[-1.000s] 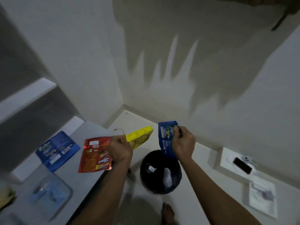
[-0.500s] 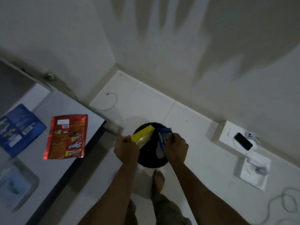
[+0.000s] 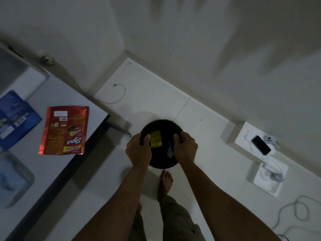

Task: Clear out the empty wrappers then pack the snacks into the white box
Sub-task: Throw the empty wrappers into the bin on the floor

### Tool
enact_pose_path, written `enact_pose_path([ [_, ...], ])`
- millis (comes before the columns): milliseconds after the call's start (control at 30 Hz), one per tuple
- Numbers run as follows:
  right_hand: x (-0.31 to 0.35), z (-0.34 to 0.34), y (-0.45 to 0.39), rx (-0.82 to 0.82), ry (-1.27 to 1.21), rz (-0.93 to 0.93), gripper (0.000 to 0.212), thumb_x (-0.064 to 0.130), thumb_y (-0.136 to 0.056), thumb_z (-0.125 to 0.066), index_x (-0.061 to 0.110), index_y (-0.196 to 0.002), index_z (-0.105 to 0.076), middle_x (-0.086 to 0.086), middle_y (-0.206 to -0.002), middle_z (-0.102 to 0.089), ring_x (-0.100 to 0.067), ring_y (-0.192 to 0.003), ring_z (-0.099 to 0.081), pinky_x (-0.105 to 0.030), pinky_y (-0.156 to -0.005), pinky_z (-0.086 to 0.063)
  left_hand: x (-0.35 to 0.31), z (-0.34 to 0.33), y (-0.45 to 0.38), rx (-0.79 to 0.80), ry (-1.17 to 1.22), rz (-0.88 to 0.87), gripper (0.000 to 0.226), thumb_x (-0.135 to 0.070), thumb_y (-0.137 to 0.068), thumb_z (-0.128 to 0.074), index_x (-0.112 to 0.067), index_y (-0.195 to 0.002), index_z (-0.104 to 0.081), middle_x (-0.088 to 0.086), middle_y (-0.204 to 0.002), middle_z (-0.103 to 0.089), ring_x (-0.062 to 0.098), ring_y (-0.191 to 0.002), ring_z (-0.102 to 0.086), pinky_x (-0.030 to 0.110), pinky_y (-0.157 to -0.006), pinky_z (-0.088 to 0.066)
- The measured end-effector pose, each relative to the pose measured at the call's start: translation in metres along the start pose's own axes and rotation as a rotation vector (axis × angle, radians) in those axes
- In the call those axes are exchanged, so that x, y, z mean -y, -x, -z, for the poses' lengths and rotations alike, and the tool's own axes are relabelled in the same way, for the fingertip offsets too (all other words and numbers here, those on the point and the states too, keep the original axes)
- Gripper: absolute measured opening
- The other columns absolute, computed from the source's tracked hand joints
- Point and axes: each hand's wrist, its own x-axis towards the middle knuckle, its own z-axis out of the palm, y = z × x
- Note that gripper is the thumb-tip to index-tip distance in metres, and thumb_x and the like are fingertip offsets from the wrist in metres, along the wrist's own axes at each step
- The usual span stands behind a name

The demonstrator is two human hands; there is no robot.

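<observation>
A person looks down from head height at a black round bin [image 3: 160,145] on the pale tiled floor, at the centre of the frame. Both bare forearms reach forward over it. The left hand [image 3: 139,151] and the right hand [image 3: 185,148] hover above the bin's near rim, fingers loosely curled and released, grasping nothing.

Half a second ago the left hand held a yellow wrapper [image 3: 155,141] and the right hand a blue one above the bin. Now the yellow wrapper lies inside the bin, seen between the two hands. The blue wrapper is no longer in either grip; it has likely dropped in too, but the bin's dark interior and the right hand hide it. A pale scrap shows near the right hand, inside the bin.

At the left of the frame, a grey-white surface [image 3: 57,171] carries a red snack pouch [image 3: 65,130] lying flat near its corner, and a blue snack packet [image 3: 14,119] at the far left edge. A blurred clear container [image 3: 13,178] sits at lower left. The white box cannot be identified with certainty.

At the right, a dark phone [image 3: 261,145] rests on a low white ledge.

The wrapper-clearing step looks done for these two; packing the snacks has not begun.
</observation>
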Motion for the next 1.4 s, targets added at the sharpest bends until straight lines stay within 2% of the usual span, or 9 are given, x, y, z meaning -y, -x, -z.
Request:
enact_pose_path([
  [233,0.066,0.034,0.043,0.017,-0.072,0.175,0.042,0.033,-0.095,-0.061,0.012,-0.13,-0.06,-0.008,-0.129,-0.064,-0.026,-0.12,-0.059,-0.035,-0.105,-0.043,-0.038,0.08,0.023,-0.02,0.192,-0.045,0.046,-0.04,-0.086,-0.067,-0.004,-0.114,-0.064,0.013,-0.113,-0.067,0.028,-0.107,-0.062,0.038,-0.09,-0.05],
  [367,0.114,0.034,0.073,0.057,-0.128,0.296,0.044,0.032,-0.094,-0.062,0.009,-0.131,-0.06,-0.009,-0.127,-0.065,-0.023,-0.115,-0.062,-0.031,-0.098,-0.045,-0.046,0.143,0.026,-0.068,0.308,-0.071,0.047,-0.032,-0.086,-0.071,-0.004,-0.124,-0.062,0.008,-0.117,-0.067,0.023,-0.107,-0.063,0.039,-0.094,-0.052],
  [500,0.154,0.016,0.111,0.094,-0.164,0.405,0.04,0.028,-0.093,-0.064,0.007,-0.127,-0.062,-0.01,-0.123,-0.067,-0.023,-0.108,-0.064,-0.022,-0.089,-0.042,-0.023,0.208,0.022,-0.155,0.314,-0.125,0.032,-0.026,-0.085,-0.072,-0.008,-0.112,-0.068,0.005,-0.103,-0.068,0.02,-0.095,-0.063,0.027,-0.081,-0.046],
  [600,0.171,-0.005,0.142,0.132,-0.149,0.47,0.038,0.028,-0.092,-0.066,0.008,-0.125,-0.064,-0.01,-0.118,-0.068,-0.022,-0.106,-0.065,-0.021,-0.087,-0.041,0.009,0.254,0.026,-0.253,0.256,-0.133,0.026,-0.024,-0.086,-0.07,-0.012,-0.109,-0.07,0.003,-0.101,-0.069,0.018,-0.093,-0.063,0.022,-0.08,-0.041],
  [733,0.175,-0.042,0.182,0.175,-0.097,0.548,0.038,0.027,-0.091,-0.067,0.008,-0.123,-0.064,-0.008,-0.117,-0.069,-0.021,-0.104,-0.064,-0.022,-0.085,-0.043,0.061,0.296,0.031,-0.286,0.215,-0.046,0.029,-0.022,-0.087,-0.07,-0.007,-0.112,-0.069,0.011,-0.111,-0.07,0.015,-0.09,-0.06,0.023,-0.08,-0.044],
  [900,0.172,-0.083,0.217,0.241,0.026,0.577,0.043,0.027,-0.088,-0.071,0.007,-0.125,-0.063,-0.01,-0.121,-0.068,-0.023,-0.106,-0.063,-0.027,-0.087,-0.046,0.108,0.324,0.028,-0.317,0.197,0.104,0.036,-0.024,-0.088,-0.07,-0.005,-0.118,-0.067,0.015,-0.118,-0.067,0.027,-0.109,-0.061,0.026,-0.086,-0.041],
  [1033,0.191,-0.108,0.223,0.286,0.126,0.622,0.043,0.027,-0.09,-0.068,0.005,-0.127,-0.061,-0.01,-0.123,-0.066,-0.024,-0.105,-0.064,-0.026,-0.081,-0.043,0.117,0.336,-0.001,-0.373,0.124,0.12,0.041,-0.029,-0.088,-0.069,-0.006,-0.121,-0.064,0.015,-0.121,-0.066,0.028,-0.111,-0.061,0.035,-0.093,-0.046],
  [1200,0.23,-0.157,0.195,0.261,0.2,0.654,0.037,0.029,-0.089,-0.069,0.013,-0.122,-0.065,-0.005,-0.117,-0.07,-0.02,-0.096,-0.068,-0.029,-0.081,-0.053,0.111,0.347,-0.058,-0.416,0.102,0.122,0.048,-0.032,-0.089,-0.067,-0.005,-0.128,-0.058,0.016,-0.125,-0.064,0.03,-0.114,-0.06,0.04,-0.099,-0.046],
  [1400,0.28,-0.219,0.149,0.272,0.381,0.688,0.049,0.041,-0.086,-0.068,0.019,-0.129,-0.06,-0.004,-0.125,-0.064,-0.025,-0.112,-0.06,-0.046,-0.095,-0.05,0.105,0.359,-0.145,-0.481,-0.103,0.152,0.043,-0.04,-0.087,-0.064,-0.006,-0.112,-0.062,0.017,-0.104,-0.069,0.035,-0.097,-0.063,0.045,-0.087,-0.052],
])
